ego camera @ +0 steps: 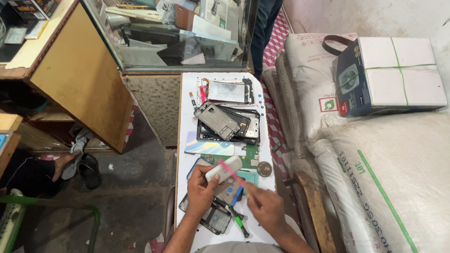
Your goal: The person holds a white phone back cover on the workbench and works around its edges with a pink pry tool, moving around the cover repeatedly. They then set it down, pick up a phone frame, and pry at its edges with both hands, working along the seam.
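left hand (201, 189) clamped round a small white plastic phone part (223, 168), lifted just above the narrow white board (187, 110) to steady it. right hand (265, 206) pinching a thin pink plastic pry tool (231, 173), tip against that part, near the green-handled screwdriver (237, 221).

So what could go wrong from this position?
1. The left hand lifts the white device over loose phone parts; a slip might drop it onto them.
2. The pink tool in the right hand could slip and scratch it.
3. The round part near the white board edge may roll off.
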A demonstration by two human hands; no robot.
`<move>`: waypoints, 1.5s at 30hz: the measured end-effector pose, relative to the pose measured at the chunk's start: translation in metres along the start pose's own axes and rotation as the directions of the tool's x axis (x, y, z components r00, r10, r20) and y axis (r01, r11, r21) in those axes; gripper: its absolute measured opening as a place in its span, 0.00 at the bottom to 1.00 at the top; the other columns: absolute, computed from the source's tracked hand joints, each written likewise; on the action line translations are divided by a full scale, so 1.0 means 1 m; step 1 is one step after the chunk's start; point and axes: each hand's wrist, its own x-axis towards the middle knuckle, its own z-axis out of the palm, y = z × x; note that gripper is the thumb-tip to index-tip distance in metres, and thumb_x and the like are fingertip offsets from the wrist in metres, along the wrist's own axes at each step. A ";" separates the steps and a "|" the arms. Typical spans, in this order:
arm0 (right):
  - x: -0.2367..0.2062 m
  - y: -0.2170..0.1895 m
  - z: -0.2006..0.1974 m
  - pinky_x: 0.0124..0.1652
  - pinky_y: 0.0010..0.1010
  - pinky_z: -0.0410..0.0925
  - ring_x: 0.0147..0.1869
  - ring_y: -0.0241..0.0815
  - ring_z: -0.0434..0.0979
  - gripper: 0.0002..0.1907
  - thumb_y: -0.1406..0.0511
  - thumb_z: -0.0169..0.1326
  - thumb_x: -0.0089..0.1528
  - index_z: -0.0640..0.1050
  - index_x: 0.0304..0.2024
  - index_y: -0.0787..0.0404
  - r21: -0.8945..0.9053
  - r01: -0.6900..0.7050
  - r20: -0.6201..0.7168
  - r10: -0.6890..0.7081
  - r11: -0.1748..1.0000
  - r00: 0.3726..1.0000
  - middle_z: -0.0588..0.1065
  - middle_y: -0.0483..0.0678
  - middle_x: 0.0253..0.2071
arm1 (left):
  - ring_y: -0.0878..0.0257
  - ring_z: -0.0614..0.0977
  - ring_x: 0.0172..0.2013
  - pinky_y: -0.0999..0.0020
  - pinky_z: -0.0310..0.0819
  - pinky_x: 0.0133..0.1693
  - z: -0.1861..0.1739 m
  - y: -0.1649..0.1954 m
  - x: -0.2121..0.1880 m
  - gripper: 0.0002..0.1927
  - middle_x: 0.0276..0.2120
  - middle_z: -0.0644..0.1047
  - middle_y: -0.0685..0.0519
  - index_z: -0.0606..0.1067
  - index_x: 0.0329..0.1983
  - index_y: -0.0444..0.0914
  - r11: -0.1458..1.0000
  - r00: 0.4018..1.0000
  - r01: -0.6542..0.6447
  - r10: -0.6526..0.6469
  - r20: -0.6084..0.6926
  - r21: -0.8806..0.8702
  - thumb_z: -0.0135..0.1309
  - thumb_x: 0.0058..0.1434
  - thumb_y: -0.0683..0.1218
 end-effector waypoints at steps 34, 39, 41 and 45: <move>-0.013 0.011 0.008 0.28 0.34 0.66 0.24 0.43 0.71 0.18 0.70 0.60 0.62 0.79 0.55 0.66 0.009 -0.149 -0.044 0.150 0.989 0.988 0.73 0.53 0.24 | 0.60 0.85 0.45 0.69 0.83 0.45 -0.007 -0.025 -0.006 0.12 0.56 0.77 0.41 0.65 0.53 0.32 1.000 0.999 -0.013 0.013 0.034 -0.019 0.53 0.69 0.39; -0.012 0.010 0.008 0.30 0.32 0.67 0.26 0.42 0.72 0.16 0.70 0.58 0.64 0.77 0.55 0.68 0.073 -0.037 -0.061 0.041 0.997 0.997 0.76 0.52 0.29 | 0.61 0.84 0.49 0.67 0.85 0.48 -0.006 -0.023 -0.003 0.12 0.56 0.76 0.42 0.65 0.53 0.32 0.996 0.996 -0.074 0.076 0.040 -0.039 0.52 0.71 0.40; -0.011 0.008 0.007 0.30 0.32 0.67 0.27 0.42 0.73 0.16 0.70 0.59 0.63 0.78 0.53 0.68 0.050 0.000 -0.047 0.002 0.999 0.999 0.76 0.52 0.29 | 0.61 0.85 0.44 0.69 0.83 0.44 -0.006 -0.020 -0.003 0.13 0.52 0.78 0.42 0.67 0.53 0.32 0.999 1.000 -0.010 0.009 0.009 0.045 0.53 0.70 0.41; -0.008 0.004 0.007 0.29 0.34 0.67 0.26 0.44 0.73 0.15 0.69 0.61 0.60 0.80 0.50 0.65 0.004 0.027 -0.007 -0.026 1.000 1.000 0.75 0.51 0.25 | 0.62 0.86 0.40 0.70 0.82 0.40 -0.005 -0.014 -0.003 0.13 0.50 0.80 0.44 0.67 0.53 0.31 0.996 1.000 0.018 -0.017 -0.013 0.091 0.53 0.69 0.42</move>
